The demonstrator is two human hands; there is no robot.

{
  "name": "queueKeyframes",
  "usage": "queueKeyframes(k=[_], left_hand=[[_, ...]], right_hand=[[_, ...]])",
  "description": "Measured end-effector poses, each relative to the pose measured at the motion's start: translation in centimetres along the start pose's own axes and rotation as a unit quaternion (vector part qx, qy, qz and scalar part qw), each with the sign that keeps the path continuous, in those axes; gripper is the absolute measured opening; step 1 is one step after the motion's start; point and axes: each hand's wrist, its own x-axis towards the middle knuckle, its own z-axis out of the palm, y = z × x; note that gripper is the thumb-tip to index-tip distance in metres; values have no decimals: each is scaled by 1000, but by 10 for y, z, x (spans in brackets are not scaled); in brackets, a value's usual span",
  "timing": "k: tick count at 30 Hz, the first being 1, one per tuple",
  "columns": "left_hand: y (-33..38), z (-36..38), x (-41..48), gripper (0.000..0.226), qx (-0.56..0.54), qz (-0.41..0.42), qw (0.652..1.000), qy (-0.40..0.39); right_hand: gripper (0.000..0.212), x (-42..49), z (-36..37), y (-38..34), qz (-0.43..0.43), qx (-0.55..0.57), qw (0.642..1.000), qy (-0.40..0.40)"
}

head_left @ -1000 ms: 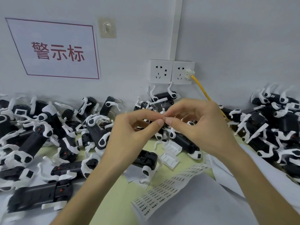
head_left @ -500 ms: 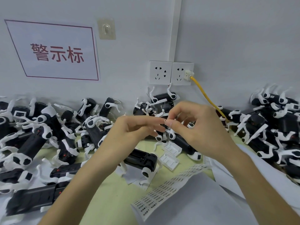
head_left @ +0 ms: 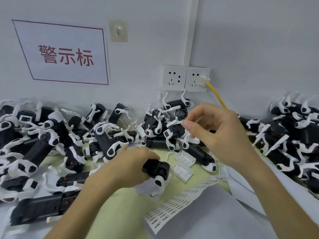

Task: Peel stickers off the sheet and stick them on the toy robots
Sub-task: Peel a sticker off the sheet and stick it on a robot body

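Toy robots (head_left: 43, 145) everywhere: black bodies and white legs heaped on the table (head_left: 112, 213) to the left of the sticker sheet (head_left: 181, 201), banked against the wall beyond it, and stacked again off to its right. None of them plainly shows a fresh label from here, so how many are finished cannot be told. The sheet itself is a long white strip lying flat and slanting across the near side of the table, row upon row of small printed stickers on it, which suggests the job has a long way to run. Now the hands. The left hand (head_left: 127, 166) is down just beyond the sheet's upper edge, fingers curled over a black toy robot (head_left: 159, 169) and gripping its body against the table. The right hand (head_left: 222, 135) is up in the air, farther beyond the sheet and above the back pile, thumb and forefinger pinched tight on a tiny white scrap, by the look of it a sticker (head_left: 184, 121) already off the sheet. So for this round the peel looks done and the robot is in hand; what remains is bringing the two together and pressing the sticker down, then doing it again for the rest.
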Motion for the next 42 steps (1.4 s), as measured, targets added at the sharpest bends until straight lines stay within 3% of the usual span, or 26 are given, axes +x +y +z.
queueKeyframes(k=[2, 5, 8, 11, 13, 16, 18, 25, 42], left_hand=[[-4, 4, 4, 31, -14, -8, 999, 32], [-5, 0, 4, 30, -236, -52, 965, 102], [4, -12, 0, 38, -474, -93, 857, 181], [17, -23, -5, 59, -660, -90, 731, 149], [27, -28, -9, 57, -703, -75, 696, 125], [37, -31, -13, 46, -712, -36, 696, 86], [38, -32, -15, 39, -692, -15, 717, 78], [39, -28, -13, 31, -646, -10, 753, 127], [48, -25, -10, 47, -573, -29, 795, 197]], right_hand=[[13, 0, 0, -1, 2, 6, 1000, -1], [12, 1, -2, -2, 2, 20, 1000, 1], [10, 1, -3, -5, 10, 62, 998, -6], [6, 2, -4, -10, 24, 131, 991, -21], [5, 2, -2, -11, 31, 148, 988, -33], [9, 0, 4, -12, 39, 117, 991, -51], [9, -2, 7, -11, 56, 92, 993, -55], [12, -2, 13, -11, 74, 69, 994, -36], [17, -4, 20, -5, 91, 39, 995, -16]])
